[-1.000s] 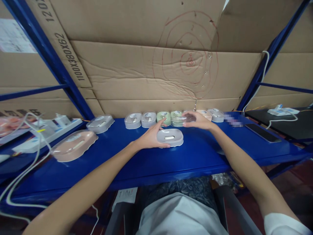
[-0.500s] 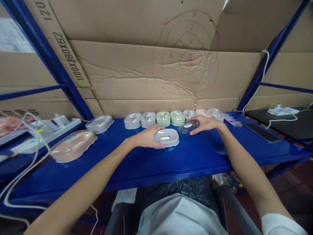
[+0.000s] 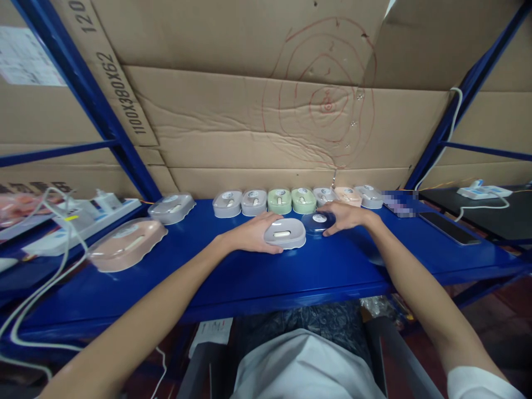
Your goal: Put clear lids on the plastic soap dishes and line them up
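Observation:
My left hand [image 3: 254, 233] is closed around the left side of a grey oval plastic box [image 3: 286, 233], which looks like a soap box. The box stands uncovered on the blue tabletop, a small white bar showing in its middle. Just to its right, my right hand [image 3: 343, 217] grips the edge of a clear lid [image 3: 315, 224] with a round white label. The lid looks flat on or just above the table. Behind my hands is a row of lidded boxes, including a green box [image 3: 279, 200], a grey box [image 3: 254, 203] and a peach box [image 3: 348, 195].
On the left are a large pink lidded box [image 3: 128, 244], another grey box [image 3: 171, 208], a power strip [image 3: 83, 227] and loose white cables [image 3: 37, 302]. A dark phone [image 3: 449, 228] lies at the right. Cardboard [image 3: 233, 122] closes off the back between blue posts.
The clear lid has gone from tilted to level beside the grey box, my right hand still on it. My left hand keeps its hold. The view has shifted slightly.

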A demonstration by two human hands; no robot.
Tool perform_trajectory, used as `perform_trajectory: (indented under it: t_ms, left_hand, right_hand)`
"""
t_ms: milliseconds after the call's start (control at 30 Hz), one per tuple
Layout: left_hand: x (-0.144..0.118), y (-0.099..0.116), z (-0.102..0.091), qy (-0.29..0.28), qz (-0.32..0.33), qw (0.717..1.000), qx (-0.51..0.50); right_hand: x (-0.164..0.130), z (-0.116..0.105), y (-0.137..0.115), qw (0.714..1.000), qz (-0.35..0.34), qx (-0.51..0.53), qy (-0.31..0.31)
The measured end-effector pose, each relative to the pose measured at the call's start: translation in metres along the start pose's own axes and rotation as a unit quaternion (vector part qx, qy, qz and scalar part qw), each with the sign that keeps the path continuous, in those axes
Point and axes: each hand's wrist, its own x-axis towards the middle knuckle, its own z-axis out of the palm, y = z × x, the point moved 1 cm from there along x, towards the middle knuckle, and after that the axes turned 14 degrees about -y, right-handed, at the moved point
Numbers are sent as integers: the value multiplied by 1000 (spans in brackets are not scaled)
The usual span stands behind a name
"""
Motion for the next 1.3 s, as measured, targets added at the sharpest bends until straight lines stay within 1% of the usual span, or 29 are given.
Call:
perform_trajectory:
  t_ms: [100,233,333,567,667,767,833,933,1000,1067,1133,1200,1300]
  left_hand:
    - [0,0,0,-1,3,1000,-3]
    - [0,1,0,-15,-4,1000,4]
    - [0,1,0,-21,-4,1000,14]
    - [1,1,3,-11,-5,1000,19]
    - [1,2,4,-7,-7,1000,22]
    - [1,2,6,-2,-10,1000,22]
    - [2,2,8,5,-1,1000,19]
    - [4,1,12,27,6,1000,12]
    - [6,1,15,38,6,999,7]
    - [8,1,16,44,12,999,1]
    - [9,2,17,49,23,998,-8]
    - [9,2,17,61,25,998,-19]
    - [9,4,16,64,15,997,-27]
  right_hand:
    - [-1,0,-3,1000,9,-26,-9]
    - [-2,0,-5,995,9,-87,-48]
    - [-3,-1,-5,990,10,-130,-61]
    - [-2,1,-2,990,-1,-125,-66]
    - [-2,1,3,990,-16,-129,-51]
    - [-2,3,0,992,-27,-124,-12]
    - [-1,6,-10,993,-55,-101,34]
    - [6,18,-36,982,-144,-58,110]
    - [12,32,-54,969,-202,-44,132]
    - [19,46,-69,962,-237,-43,127]
    - [24,58,-76,960,-252,-46,112]
    - [27,66,-77,962,-250,-43,103]
    - [29,69,-72,963,-246,-31,101]
